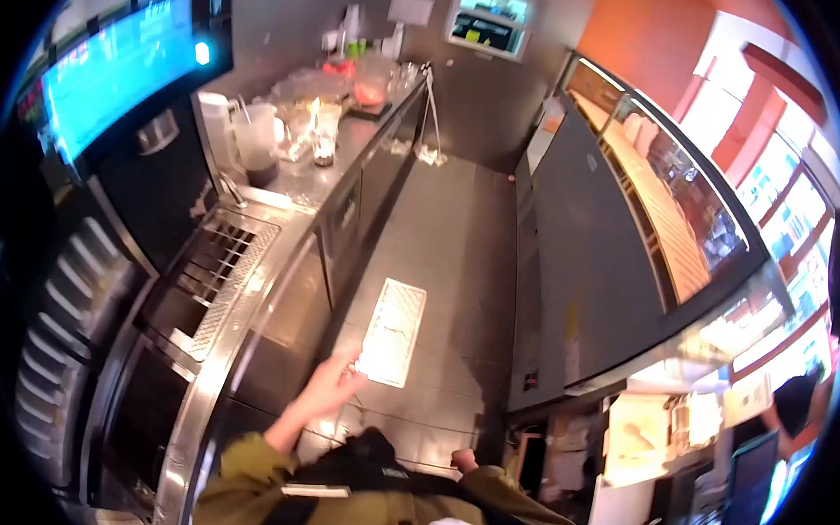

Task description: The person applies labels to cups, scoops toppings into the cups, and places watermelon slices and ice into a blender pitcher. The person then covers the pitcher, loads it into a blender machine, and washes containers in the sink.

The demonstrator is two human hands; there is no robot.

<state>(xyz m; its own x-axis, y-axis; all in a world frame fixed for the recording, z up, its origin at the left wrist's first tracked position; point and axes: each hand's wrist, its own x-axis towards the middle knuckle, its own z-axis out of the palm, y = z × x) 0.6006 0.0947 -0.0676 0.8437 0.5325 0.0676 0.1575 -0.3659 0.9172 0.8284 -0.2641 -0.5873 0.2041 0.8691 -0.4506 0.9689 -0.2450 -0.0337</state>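
Note:
My left hand point(334, 386) is held out in front of my body, its fingers stretched forward with nothing visible in them. Behind its fingertips in the view lies a bright white rectangular panel point(396, 331) on the dark tiled floor point(452, 264); hand and panel look apart. Close to my waist, my right hand point(464, 460) is small in view and looks curled into a fist. Whatever it may hold is hidden. Olive sleeves and a dark apron point(376, 469) show at the bottom.
Along the left runs a steel counter point(293, 189) with pitchers point(258, 136), a glass point(324, 143) and a drip grate point(221, 260). A lit screen point(121, 67) hangs above. A dark display case point(587, 241) borders the aisle on the right. A person point(799, 405) stands at lower right.

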